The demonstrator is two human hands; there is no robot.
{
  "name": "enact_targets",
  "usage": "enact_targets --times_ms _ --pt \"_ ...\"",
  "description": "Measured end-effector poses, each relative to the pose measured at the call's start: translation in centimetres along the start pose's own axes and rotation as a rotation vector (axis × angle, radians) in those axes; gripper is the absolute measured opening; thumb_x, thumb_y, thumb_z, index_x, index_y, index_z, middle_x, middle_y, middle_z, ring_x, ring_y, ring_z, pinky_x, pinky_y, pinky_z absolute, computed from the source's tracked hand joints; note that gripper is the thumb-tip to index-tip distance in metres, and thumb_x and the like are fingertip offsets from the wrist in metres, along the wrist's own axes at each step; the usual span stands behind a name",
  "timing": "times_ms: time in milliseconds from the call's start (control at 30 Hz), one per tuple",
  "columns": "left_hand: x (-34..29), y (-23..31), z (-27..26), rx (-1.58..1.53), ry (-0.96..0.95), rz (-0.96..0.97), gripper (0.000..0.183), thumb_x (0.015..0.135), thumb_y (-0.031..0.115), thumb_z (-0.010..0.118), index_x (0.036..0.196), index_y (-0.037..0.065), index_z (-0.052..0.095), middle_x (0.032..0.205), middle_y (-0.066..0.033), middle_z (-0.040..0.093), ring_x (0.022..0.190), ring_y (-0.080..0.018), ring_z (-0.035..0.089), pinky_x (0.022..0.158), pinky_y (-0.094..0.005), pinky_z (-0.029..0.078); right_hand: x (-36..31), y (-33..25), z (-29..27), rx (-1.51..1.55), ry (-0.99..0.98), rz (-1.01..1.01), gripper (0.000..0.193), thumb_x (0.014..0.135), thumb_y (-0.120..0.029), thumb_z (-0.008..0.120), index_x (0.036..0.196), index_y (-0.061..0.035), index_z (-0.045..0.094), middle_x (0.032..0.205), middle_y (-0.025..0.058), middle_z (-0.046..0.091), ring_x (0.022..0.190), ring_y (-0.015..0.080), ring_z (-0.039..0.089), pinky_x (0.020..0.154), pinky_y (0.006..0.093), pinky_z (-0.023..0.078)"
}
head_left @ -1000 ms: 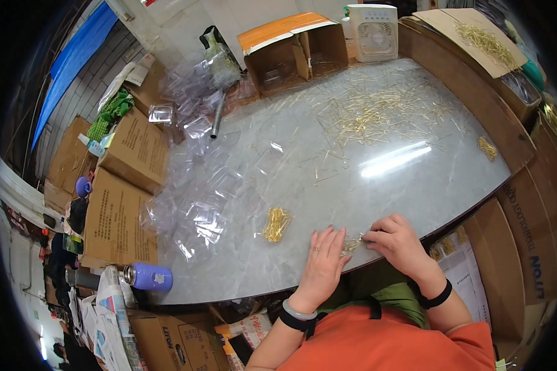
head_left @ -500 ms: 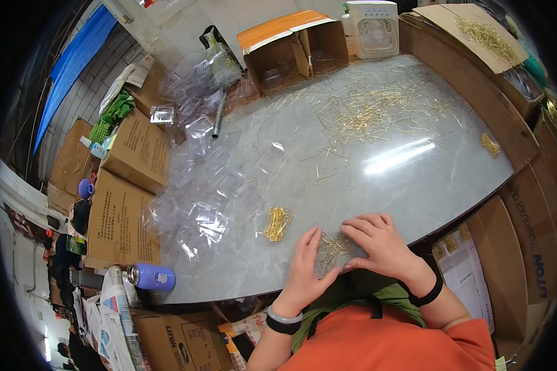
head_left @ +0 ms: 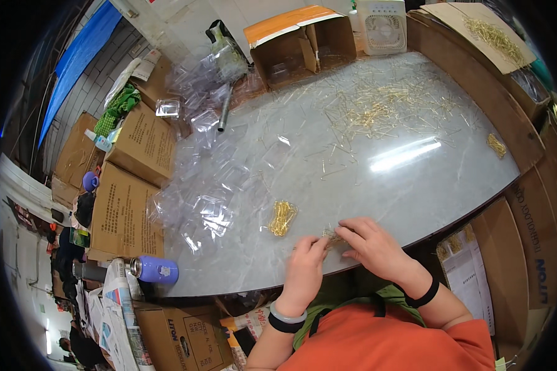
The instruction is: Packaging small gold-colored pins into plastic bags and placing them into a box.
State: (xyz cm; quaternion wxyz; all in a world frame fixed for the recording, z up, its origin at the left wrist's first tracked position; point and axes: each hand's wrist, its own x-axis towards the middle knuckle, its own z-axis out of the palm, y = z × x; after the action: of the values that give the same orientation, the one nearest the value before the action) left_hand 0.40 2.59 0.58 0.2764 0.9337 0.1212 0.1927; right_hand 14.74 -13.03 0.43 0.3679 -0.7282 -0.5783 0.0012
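Near the front edge of the table, my left hand [head_left: 306, 270] is curled with its fingertips pressed on a small bunch of thin gold wire hooks [head_left: 332, 235]. My right hand [head_left: 375, 250] closes on the same bunch from the other side, fingers bent over it. Most of the bunch is hidden by my fingers. Just beyond my left hand lies a neat stack of gold wire hooks [head_left: 282, 218]. Farther back, a wide loose pile of the same hooks [head_left: 377, 111] is strewn over the grey tabletop [head_left: 353, 198].
Clear plastic boxes [head_left: 213, 213] heap up on the left, with a metal tube [head_left: 224, 111] behind. A purple bottle [head_left: 155, 270] lies at the left edge near cartons [head_left: 127, 213]. At the back stand an open cardboard box [head_left: 281, 59] and a white fan [head_left: 382, 31]. Another hook bundle [head_left: 496, 146] sits far right.
My hands have drawn together around the loose bunch of hooks. The left fingers, stretched out before, are now curled in on it. The whole view has shifted slightly.
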Motion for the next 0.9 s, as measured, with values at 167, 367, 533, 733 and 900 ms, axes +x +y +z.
enact_targets --times_ms 167,367,533,733,900 --pt "0.6 1.2 0.4 -0.042 0.033 0.021 0.048 0.087 0.01 0.076 0.13 -0.002 0.06 0.122 -0.0217 0.06 0.113 -0.0394 0.059 0.096 -0.0453 0.048 -0.6 1.2 0.4 0.156 -0.01 0.064 0.059 0.083 -0.008 0.078 0.136 -0.0013 0.053 0.14 0.0196 0.053 0.128 0.0395 0.053 0.105 0.0442 0.049" --pt "0.3 0.1 2.0 0.076 0.047 0.045 0.061 0.088 0.012 0.076 0.139 -0.007 0.05 0.139 -0.0265 0.052 0.136 -0.0436 0.045 0.113 -0.0517 0.037 -1.6 -0.6 -0.8 0.208 0.106 0.233 0.061 0.087 0.003 0.07 0.143 0.0035 0.045 0.149 0.0265 0.044 0.135 0.0458 0.047 0.11 0.0452 0.045" --pt "1.3 0.2 2.8 -0.035 -0.05 0.129 0.054 0.089 0.003 0.072 0.139 -0.005 0.051 0.142 -0.0262 0.051 0.135 -0.0442 0.048 0.112 -0.0491 0.041 -1.8 -1.4 1.7 0.178 0.137 0.221 0.063 0.084 0.015 0.055 0.145 0.0077 0.039 0.152 0.0308 0.037 0.138 0.0484 0.042 0.114 0.047 0.041" --pt "0.7 0.1 2.5 -0.158 -0.031 0.105 0.044 0.091 -0.003 0.063 0.134 -0.004 0.054 0.134 -0.0249 0.054 0.13 -0.0447 0.051 0.115 -0.0512 0.04 -0.1 -0.7 0.6 0.269 0.062 0.116 0.069 0.081 0.012 0.057 0.146 0.0065 0.038 0.152 0.029 0.04 0.137 0.0466 0.044 0.114 0.0465 0.041" --pt "0.5 -0.1 2.4 -0.143 -0.029 0.098 0.044 0.09 -0.004 0.065 0.134 -0.003 0.056 0.137 -0.0247 0.055 0.132 -0.0444 0.051 0.109 -0.0464 0.045 0.5 1.7 -1.4 0.192 -0.155 0.046 0.06 0.082 0.006 0.063 0.141 0.002 0.05 0.145 0.0204 0.051 0.133 0.0402 0.049 0.11 0.0454 0.043"
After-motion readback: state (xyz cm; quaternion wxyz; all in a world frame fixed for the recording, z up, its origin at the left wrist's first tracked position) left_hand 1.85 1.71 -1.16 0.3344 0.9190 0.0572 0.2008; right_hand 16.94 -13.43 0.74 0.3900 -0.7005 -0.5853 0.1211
